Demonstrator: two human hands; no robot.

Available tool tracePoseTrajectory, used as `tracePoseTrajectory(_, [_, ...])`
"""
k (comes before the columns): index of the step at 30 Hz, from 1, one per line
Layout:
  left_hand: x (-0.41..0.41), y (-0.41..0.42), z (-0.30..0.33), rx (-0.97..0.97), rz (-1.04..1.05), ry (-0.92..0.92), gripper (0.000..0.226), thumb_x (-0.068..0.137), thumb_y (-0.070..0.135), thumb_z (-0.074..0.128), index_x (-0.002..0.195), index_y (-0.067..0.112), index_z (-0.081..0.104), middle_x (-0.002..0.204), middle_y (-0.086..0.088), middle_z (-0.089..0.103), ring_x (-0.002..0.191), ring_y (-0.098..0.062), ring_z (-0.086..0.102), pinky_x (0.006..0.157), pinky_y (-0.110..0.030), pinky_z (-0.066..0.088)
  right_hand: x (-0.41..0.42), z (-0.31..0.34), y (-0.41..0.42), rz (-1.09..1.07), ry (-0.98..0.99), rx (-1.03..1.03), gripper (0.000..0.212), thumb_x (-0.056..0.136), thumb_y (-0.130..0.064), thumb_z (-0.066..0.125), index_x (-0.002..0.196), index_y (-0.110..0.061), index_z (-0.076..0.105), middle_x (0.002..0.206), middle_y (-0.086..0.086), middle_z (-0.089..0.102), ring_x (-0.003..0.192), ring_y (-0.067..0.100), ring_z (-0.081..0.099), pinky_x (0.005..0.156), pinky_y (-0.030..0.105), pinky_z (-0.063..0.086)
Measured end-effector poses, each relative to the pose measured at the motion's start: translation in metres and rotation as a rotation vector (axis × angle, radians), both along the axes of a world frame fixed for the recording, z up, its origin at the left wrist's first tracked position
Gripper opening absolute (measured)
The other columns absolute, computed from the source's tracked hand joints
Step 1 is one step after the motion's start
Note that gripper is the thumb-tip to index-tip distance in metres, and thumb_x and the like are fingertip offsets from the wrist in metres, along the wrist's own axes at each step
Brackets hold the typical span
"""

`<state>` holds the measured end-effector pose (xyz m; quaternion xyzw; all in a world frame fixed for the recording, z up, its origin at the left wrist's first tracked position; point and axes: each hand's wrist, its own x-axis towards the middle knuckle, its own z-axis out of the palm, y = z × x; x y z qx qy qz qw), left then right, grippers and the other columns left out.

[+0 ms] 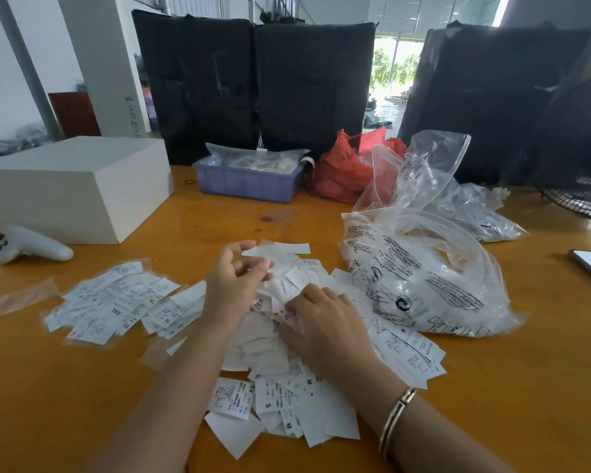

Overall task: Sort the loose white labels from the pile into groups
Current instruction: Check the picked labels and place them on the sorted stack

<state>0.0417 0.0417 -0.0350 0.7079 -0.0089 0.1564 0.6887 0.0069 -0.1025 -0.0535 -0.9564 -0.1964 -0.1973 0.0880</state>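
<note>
I see my left hand pinching a thin white paper label above the mid-bench pile of loose white labels printed S, M, XS; my right hand presses flat fingers there; XL, XXL group toward the left edge.

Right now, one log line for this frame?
step: sorting | left hand: pinching a label above pile | right hand: fingers on pile | sorted group: left of pile | bag: right

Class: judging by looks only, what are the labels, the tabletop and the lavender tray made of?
Labels: probably thin paper or woven tape; matte white, flat, printed.
Tabletop: seemingly varnished wood or laminate; orange, with soft reflections.
Lavender tray: likely moulded plastic; uniform colour, ribbed walls.
</note>
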Motion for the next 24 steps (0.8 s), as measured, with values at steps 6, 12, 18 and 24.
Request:
tracePoseTrajectory(6, [0.004, 0.0, -0.004, -0.006, -0.069, 0.068, 0.027, 0.087, 0.01, 0.063, 0.108, 0.029, 0.062, 0.085, 0.01, 0.071, 0.081, -0.001, 0.069, 0.07, -0.017, 0.048, 0.0, 0.001, -0.002, -0.044, -0.009, 0.205, 0.03, 0.093, -0.034, 0.043, 0.089, -0.019, 0.068, 0.087, -0.006, 0.065, 0.078, 0.014, 0.058, 0.077, 0.033, 0.046])
tracePoseTrajectory(12, [0.0, -0.002, -0.002, -0.084, -0.078, 0.119, 0.015, 0.09, 0.018, 0.061, 0.089, 0.027, 0.072, 0.077, 0.01, 0.074, 0.074, 0.0, 0.068, 0.069, -0.019, 0.048, 0.001, 0.009, -0.008, -0.082, 0.17, 0.959, 0.016, 0.091, -0.025, 0.054, 0.078, -0.031, 0.061, 0.073, -0.012, 0.062, 0.064, 0.002, 0.057, 0.055, 0.014, 0.046])
tracePoseTrajectory(18, [-0.005, -0.008, 0.002, -0.03, -0.147, 0.111, 0.006, 0.085, 0.024, 0.067, 0.084, 0.025, 0.073, 0.077, 0.008, 0.074, 0.073, 0.0, 0.068, 0.066, -0.02, 0.046, 0.002, 0.013, -0.023, -0.047, 0.243, 1.463, 0.01, 0.096, -0.023, 0.048, 0.09, -0.025, 0.056, 0.081, 0.002, 0.065, 0.047, 0.019, 0.061, 0.039, 0.021, 0.041])
tracePoseTrajectory(24, [-0.008, -0.01, 0.001, 0.035, -0.25, 0.047, 0.001, 0.075, 0.027, 0.074, 0.075, 0.028, 0.073, 0.087, 0.0, 0.075, 0.088, -0.014, 0.07, 0.078, -0.027, 0.053, 0.005, 0.008, -0.028, -0.04, 0.278, 1.528, 0.021, 0.086, -0.008, 0.062, 0.082, -0.027, 0.071, 0.088, -0.001, 0.07, 0.084, 0.015, 0.065, 0.071, 0.023, 0.053])
